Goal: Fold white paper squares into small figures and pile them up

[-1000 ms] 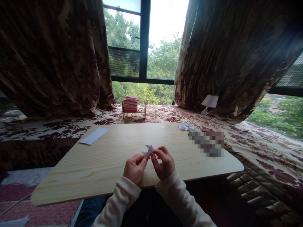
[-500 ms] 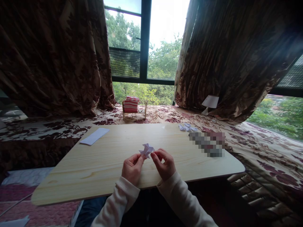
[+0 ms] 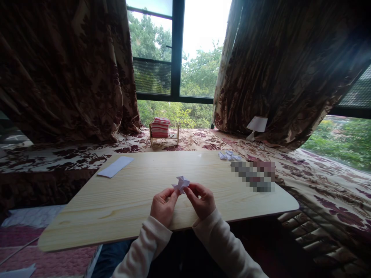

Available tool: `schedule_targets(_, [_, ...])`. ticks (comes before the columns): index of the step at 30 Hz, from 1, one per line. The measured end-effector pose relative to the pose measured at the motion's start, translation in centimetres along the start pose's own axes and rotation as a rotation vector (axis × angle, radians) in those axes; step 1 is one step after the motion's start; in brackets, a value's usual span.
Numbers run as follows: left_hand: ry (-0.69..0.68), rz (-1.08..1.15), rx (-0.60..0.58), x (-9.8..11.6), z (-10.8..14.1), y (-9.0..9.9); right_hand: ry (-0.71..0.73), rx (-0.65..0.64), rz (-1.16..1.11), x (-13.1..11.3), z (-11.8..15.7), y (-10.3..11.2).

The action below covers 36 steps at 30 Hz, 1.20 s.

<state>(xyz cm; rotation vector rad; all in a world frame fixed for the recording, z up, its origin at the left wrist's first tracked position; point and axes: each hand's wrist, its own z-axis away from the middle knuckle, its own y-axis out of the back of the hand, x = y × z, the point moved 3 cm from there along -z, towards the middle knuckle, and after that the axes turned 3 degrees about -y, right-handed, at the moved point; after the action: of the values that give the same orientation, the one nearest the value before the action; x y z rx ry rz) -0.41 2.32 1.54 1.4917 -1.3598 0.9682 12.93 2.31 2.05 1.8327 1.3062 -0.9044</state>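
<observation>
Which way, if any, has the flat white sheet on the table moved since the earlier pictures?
No: the flat white sheet keeps the same place near the left edge of the table, with no visible shift either way.

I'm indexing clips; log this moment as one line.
left hand: pinching origami piece; right hand: pinching its right side; wood-grain table: white paper back left, folded papers back right
</observation>
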Motion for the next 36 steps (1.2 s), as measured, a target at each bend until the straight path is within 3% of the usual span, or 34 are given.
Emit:
schedule_targets(12, [-0.013,-0.043,-0.065,0.3,0.1,-0.4,-0.073,-0.034,-0.162,0.8,-0.2,-0.2])
schedule_targets(19, [-0.055,-0.120,-0.059,1.2,0.1,-0.3,-0.063,-0.084,-0.102,0.1,-0.1,-0.1])
schedule_targets(30, [0.041,-0.081,0.025,0.1,0.0,-0.1,-0.131,-0.022,-0.101,0.6,0.0,0.0])
schedule_targets(36, [0.020,-0.091,0.023,0.2,0.1,0.0,-0.189,0.152,-0.074,1.0,-0.2,1.0])
